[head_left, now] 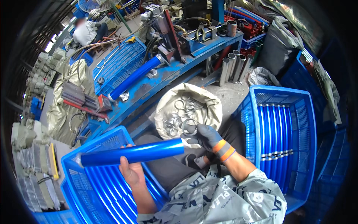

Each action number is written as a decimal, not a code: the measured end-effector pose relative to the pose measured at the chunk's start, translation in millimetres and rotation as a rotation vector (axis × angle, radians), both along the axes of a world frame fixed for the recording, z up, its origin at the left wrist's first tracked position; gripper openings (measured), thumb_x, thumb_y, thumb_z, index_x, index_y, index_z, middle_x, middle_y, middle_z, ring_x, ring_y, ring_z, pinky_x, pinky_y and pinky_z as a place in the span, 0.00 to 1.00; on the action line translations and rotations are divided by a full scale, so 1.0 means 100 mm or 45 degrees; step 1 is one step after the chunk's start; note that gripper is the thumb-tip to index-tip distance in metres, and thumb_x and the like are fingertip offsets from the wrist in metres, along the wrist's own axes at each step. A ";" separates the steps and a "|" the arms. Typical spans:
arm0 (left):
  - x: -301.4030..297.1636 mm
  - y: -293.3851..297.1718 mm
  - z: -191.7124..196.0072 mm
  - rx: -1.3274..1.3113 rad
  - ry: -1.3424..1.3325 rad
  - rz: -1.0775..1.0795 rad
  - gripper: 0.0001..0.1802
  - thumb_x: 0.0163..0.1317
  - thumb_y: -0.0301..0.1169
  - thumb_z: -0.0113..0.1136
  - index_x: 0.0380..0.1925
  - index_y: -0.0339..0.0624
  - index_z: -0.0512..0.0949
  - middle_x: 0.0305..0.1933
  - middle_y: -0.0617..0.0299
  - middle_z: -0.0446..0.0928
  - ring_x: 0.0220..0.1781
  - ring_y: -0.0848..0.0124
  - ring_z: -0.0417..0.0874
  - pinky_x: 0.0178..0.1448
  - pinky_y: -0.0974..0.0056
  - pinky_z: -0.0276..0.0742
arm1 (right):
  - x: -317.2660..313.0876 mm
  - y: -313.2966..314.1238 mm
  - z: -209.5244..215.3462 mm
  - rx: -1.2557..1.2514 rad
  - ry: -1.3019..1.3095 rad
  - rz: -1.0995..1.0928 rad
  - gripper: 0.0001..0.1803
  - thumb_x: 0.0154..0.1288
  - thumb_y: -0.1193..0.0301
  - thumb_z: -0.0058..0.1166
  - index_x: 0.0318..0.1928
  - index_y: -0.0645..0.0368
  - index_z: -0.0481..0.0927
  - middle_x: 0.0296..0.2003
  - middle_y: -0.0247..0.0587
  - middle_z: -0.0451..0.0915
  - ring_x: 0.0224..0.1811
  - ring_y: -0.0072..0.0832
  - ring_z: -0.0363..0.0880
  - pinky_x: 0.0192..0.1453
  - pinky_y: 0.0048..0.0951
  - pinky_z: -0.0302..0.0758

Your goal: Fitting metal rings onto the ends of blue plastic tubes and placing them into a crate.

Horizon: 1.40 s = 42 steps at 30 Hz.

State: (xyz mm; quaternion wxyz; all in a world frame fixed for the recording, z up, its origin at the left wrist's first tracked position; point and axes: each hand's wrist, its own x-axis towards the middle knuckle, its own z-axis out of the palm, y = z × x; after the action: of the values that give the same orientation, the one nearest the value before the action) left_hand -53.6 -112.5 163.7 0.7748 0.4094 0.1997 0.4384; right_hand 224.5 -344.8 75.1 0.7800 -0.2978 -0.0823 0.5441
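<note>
So the long glossy blue metal tube [132,153] is lying nearly level across the lap, its right end pointing at the sack and its left end hanging over the crate on the left. The bare left hand [131,172] has it from underneath around the middle, grip wrapped around the tube with the fingers curled up over the far side. Just past the tube's right end, the right hand [209,137], in a dark grey glove with an orange cuff, has its grip pinched on a shiny silver metal ring [189,127], held right at the mouth of the open beige sack [209,108]. That sack sits on the floor just ahead of the knees and is full of more silver rings [179,112] piled loosely.

Under the left arm there's a blue plastic crate [93,143] with more blue tubes [108,190] laid side by side in it. On the right is another blue plastic crate [298,108], also holding a row of blue tubes [274,138], these with silver bands near one end.

Further out, a blue steel machine bench [164,76] runs diagonally, with a blue cylinder [136,76] lying along it. A bunch of plain grey steel pipes [233,65] stands upright by it. Way back top left another person [85,31] sits.
</note>
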 end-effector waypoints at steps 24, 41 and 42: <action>0.23 -0.14 -0.28 -0.083 0.046 0.145 0.30 0.85 0.48 0.69 0.73 0.37 0.81 0.70 0.51 0.88 0.70 0.58 0.91 0.75 0.48 0.88 | 0.01 0.27 0.57 -0.105 -0.692 -0.097 0.45 0.63 0.89 0.78 0.82 0.68 0.78 0.71 0.44 0.87 0.71 0.31 0.87 0.78 0.37 0.83; 0.11 1.04 -0.37 -0.458 -0.189 0.273 0.38 0.86 0.57 0.65 0.77 0.35 0.74 0.79 0.48 0.80 0.82 0.56 0.80 0.90 0.46 0.75 | 1.38 3.47 0.55 -0.195 -1.890 -0.490 0.35 0.77 0.62 0.75 0.80 0.57 0.82 0.79 0.55 0.80 0.80 0.48 0.81 0.84 0.44 0.75; -0.03 1.11 -0.31 -0.425 -0.186 0.318 0.38 0.86 0.57 0.65 0.77 0.35 0.74 0.79 0.48 0.80 0.82 0.56 0.80 0.90 0.46 0.75 | 1.31 3.86 0.56 -0.256 -2.043 -0.472 0.37 0.72 0.60 0.76 0.80 0.47 0.82 0.80 0.56 0.77 0.82 0.57 0.76 0.85 0.51 0.74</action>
State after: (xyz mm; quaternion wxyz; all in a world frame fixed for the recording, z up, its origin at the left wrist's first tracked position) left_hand -56.6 -2.0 132.3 0.7838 0.2148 0.2620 0.5204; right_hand 355.6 40.8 131.6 0.5311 -0.6724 -0.5144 0.0338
